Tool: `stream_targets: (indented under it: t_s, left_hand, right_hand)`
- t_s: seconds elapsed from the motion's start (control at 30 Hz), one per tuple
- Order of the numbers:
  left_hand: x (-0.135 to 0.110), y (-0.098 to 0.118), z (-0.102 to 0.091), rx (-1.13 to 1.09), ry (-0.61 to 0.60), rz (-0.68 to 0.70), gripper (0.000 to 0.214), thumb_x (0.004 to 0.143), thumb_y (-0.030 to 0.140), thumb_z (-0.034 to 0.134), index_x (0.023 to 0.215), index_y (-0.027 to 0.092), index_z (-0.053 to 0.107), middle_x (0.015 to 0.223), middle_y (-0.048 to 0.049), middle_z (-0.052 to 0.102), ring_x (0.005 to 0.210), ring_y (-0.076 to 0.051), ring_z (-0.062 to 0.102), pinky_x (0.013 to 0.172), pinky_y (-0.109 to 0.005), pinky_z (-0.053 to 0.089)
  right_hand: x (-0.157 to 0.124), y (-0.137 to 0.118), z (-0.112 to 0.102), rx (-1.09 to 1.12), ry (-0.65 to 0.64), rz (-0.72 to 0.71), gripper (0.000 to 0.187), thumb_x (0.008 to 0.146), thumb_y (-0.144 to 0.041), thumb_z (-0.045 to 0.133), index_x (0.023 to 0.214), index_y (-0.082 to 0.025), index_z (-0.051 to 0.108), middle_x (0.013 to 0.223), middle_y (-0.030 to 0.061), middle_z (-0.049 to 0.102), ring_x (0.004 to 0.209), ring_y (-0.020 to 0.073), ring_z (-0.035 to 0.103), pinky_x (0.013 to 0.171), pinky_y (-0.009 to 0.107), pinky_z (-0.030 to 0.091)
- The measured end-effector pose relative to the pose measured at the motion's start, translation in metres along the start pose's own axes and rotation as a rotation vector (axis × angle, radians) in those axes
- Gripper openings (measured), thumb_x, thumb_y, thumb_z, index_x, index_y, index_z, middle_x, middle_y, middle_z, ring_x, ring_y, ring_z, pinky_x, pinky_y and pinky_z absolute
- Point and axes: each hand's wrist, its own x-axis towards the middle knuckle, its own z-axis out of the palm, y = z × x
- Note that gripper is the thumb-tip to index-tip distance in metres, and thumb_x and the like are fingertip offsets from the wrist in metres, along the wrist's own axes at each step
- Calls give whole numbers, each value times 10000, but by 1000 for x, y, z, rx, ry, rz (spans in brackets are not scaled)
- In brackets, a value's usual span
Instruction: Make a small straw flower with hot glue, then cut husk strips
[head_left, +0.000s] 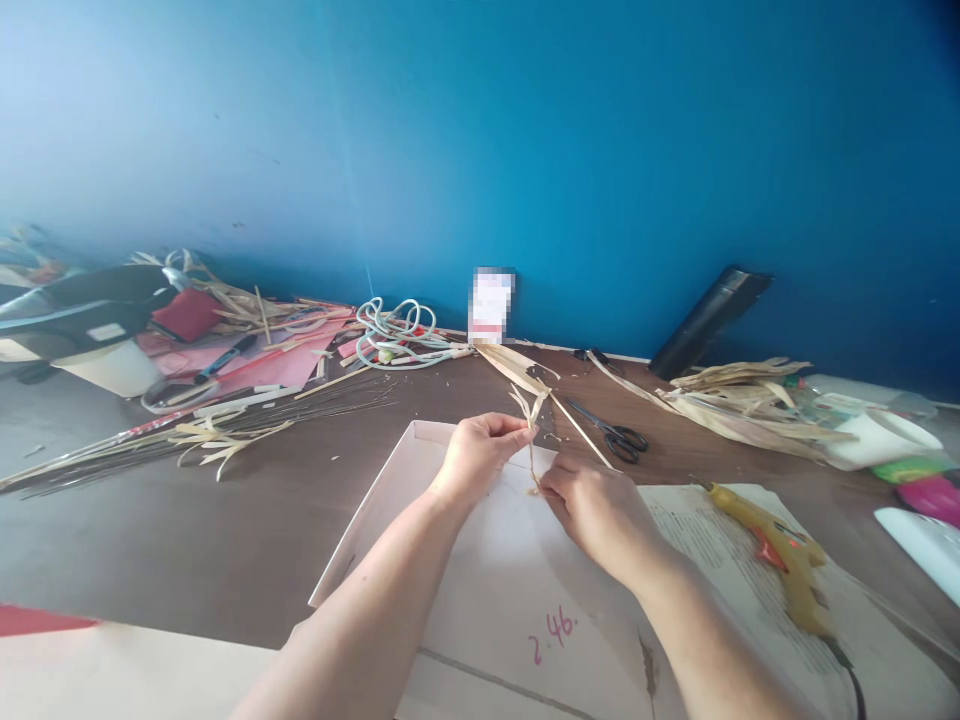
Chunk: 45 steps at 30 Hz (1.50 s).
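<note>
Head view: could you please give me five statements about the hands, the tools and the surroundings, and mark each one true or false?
1. The left hand pinches a pale dry strip. True.
2. The scissors are in the right hand. False: they lie on the table.
3. The yellow glue gun lies on a printed page. True.
4. The wall is red. False: it is blue.
5. "2.46" is written on the white tray. True.

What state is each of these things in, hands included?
Left hand, pinching the strip
Right hand, curled by strip's lower end, grip unclear
Scissors, lying flat, blades unclear
Glue gun, on its side
Cable, loosely looped
Black tube, leaning on wall
Tray, open-topped
</note>
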Motion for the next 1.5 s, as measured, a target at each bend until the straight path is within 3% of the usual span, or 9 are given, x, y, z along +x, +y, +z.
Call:
stream_targets:
  t_s: [0.17, 0.4, 0.6, 0.9, 1.27, 1.5]
  left_hand:
    - [0, -1, 0, 8, -4, 1, 280, 633, 427, 723, 751, 173, 709, 640, 17, 588, 573, -81, 411, 557, -220, 316]
    - [-1, 2, -1, -23, -2, -12, 310, 627, 442, 731, 749, 159, 700, 645, 6, 563, 569, -77, 383, 526, -215, 292]
    - [-1, 2, -1, -12, -10, -19, 343, 613, 467, 738, 758, 159, 701, 645, 4, 547, 574, -78, 370, 521, -217, 282]
    - [0, 1, 1, -3, -4, -34, 347, 601, 469, 749, 743, 158, 695, 625, 18, 532, 570, -74, 368, 534, -213, 282]
    - [3, -4, 0, -31, -16, -29, 339, 612, 451, 748, 758, 150, 691, 614, 22, 509, 571, -73, 367, 552, -219, 288]
    - [0, 0, 0, 11, -7, -45, 365, 593, 483, 754, 749, 158, 691, 601, 29, 505, 555, -69, 352, 524, -218, 259]
  right_hand:
    - [2, -1, 6, -79, 12, 13, 201, 878, -203, 514, 698, -205, 602, 781, 27, 638, 639, 165, 586, 548, 286, 289]
    - [0, 9, 11, 100, -11, 91, 115, 826, -155, 529, 789, -226, 612, 812, -7, 623, 653, 140, 579, 559, 252, 313]
    - [0, 10, 6, 171, -42, 81, 149, 876, -247, 514, 780, -246, 628, 821, -22, 636, 667, 135, 580, 564, 247, 321]
    - [0, 2, 10, -13, -1, 71, 143, 832, -181, 525, 717, -217, 604, 783, -1, 644, 626, 149, 581, 536, 273, 258]
    - [1, 20, 9, 428, 67, 236, 120, 847, -267, 528, 801, -232, 633, 831, -1, 661, 691, 150, 593, 619, 250, 392]
    - [-2, 9, 4, 125, -45, 93, 186, 868, -237, 511, 777, -259, 671, 826, -1, 683, 739, 178, 629, 583, 269, 339]
